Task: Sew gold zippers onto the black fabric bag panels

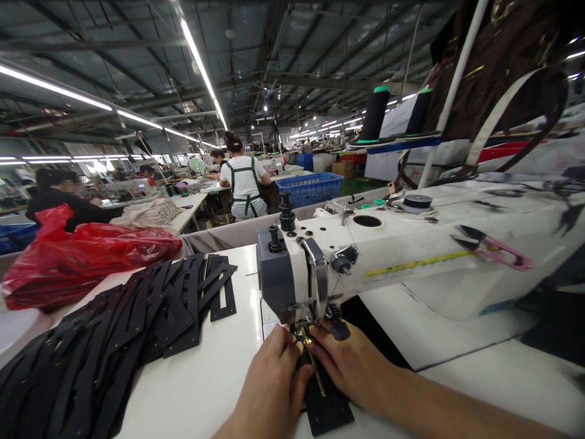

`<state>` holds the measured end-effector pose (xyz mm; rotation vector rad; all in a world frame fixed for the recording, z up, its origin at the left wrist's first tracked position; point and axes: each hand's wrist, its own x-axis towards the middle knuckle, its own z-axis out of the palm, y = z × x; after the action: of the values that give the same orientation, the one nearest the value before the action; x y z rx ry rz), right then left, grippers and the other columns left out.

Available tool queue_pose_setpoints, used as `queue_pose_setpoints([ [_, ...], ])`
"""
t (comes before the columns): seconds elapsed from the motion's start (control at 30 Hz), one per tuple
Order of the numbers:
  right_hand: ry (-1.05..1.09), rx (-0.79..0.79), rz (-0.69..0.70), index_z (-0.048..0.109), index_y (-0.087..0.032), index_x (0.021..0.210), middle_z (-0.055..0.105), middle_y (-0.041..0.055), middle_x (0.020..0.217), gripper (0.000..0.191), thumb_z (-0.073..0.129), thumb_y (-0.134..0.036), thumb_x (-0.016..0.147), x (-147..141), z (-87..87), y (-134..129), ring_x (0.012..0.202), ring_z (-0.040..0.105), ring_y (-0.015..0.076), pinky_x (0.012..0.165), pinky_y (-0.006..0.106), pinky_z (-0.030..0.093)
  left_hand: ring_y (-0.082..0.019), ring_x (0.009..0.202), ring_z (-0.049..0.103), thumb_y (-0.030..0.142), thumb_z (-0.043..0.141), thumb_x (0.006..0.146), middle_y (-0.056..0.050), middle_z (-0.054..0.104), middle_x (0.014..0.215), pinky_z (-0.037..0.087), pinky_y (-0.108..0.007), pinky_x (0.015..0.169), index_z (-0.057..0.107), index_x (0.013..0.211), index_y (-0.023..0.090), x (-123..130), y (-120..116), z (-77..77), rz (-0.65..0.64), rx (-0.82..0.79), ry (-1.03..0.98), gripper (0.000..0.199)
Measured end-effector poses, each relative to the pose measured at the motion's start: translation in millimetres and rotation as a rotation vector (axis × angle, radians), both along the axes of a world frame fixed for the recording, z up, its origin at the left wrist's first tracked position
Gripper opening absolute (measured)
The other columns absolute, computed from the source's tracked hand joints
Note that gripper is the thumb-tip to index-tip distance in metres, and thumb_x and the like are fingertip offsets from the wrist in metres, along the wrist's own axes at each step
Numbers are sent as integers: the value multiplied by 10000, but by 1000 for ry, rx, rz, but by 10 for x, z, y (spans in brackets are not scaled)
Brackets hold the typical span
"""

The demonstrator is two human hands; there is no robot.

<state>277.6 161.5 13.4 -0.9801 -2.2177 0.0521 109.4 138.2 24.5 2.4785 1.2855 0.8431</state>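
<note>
A black panel [326,416] with a gold-toothed zipper [319,377] along its middle lies under the needle area of a white sewing machine [429,244]. My left hand [274,375] grips the panel's left side, its thumb and fingers closed close to the presser foot. From the other side my right hand [351,361] holds the panel, fingers bent and pressed beside the zipper. Both sets of fingertips are partly hidden at the machine head [276,271]. A larger black piece [381,332] shows behind my right hand.
Many slotted black panels [150,323] are piled at the left, beside a red plastic bag [91,256]. Pink thread snips [498,249] rest on the machine arm. Black thread cones [373,116] stand above it. Co-workers [244,177] and a blue basket [311,188] are farther back.
</note>
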Motion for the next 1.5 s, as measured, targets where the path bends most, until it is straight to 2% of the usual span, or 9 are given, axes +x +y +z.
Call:
queue_pose_setpoints([
  [0.33,-18,5,-66,614,-180,891,657,45,911,193,490,-76,786,-14,-44,95,837,610,179,764,281,480,-238,878,577,99,532,740,-89,550,923,538,-381,734,536,897,163,25,-3,-2,84,96,99,170],
  [0.53,-58,2,-238,607,-131,756,624,133,782,213,411,-126,838,-67,-19,65,752,584,273,682,401,445,-219,827,590,116,499,781,-78,583,925,534,-370,726,586,900,194,45,-1,-15,50,283,216,167],
  [0.7,-84,-131,-224,599,-169,723,636,31,735,32,594,-185,750,5,51,97,694,604,176,619,242,441,-187,693,578,148,439,832,-71,574,846,523,-320,613,618,798,202,30,14,-5,35,303,219,190],
  [0.8,-88,-192,-236,601,-182,676,634,-7,669,67,631,-211,729,36,86,113,618,606,147,552,208,423,-188,701,571,140,438,837,-71,568,834,516,-319,618,622,802,200,28,18,12,25,300,219,197],
  [1.07,-114,-225,-375,633,-133,667,656,99,662,215,483,-145,821,-157,81,210,636,633,213,573,271,453,-193,726,573,116,456,819,-68,571,843,521,-344,655,615,785,188,66,6,89,22,262,222,178],
  [1.2,-142,-177,-309,649,-112,825,667,124,810,208,447,-151,856,-59,162,8,766,630,229,674,323,489,-240,864,597,124,482,796,-107,593,964,535,-410,730,595,918,152,16,-121,66,92,260,199,168],
  [1.33,-177,-31,-13,595,-118,1100,605,113,1142,286,488,-179,842,90,118,-425,1075,533,226,968,405,384,-278,1083,553,125,468,818,-134,606,1130,447,-529,911,568,1065,135,-52,-296,-36,37,324,233,267],
  [1.4,-176,33,72,578,-75,1136,592,136,1168,325,472,-159,840,119,51,-584,1096,525,235,994,420,371,-252,1071,572,114,444,832,-120,623,1126,437,-517,935,585,1053,148,-58,-347,-72,-9,323,240,265],
  [1.5,-162,60,68,596,-43,1111,600,156,1151,332,441,-107,824,106,-20,-667,1067,547,246,946,400,432,-239,1059,584,104,424,834,-122,631,1118,444,-501,936,603,1027,151,-47,-366,-75,-23,319,225,267],
])
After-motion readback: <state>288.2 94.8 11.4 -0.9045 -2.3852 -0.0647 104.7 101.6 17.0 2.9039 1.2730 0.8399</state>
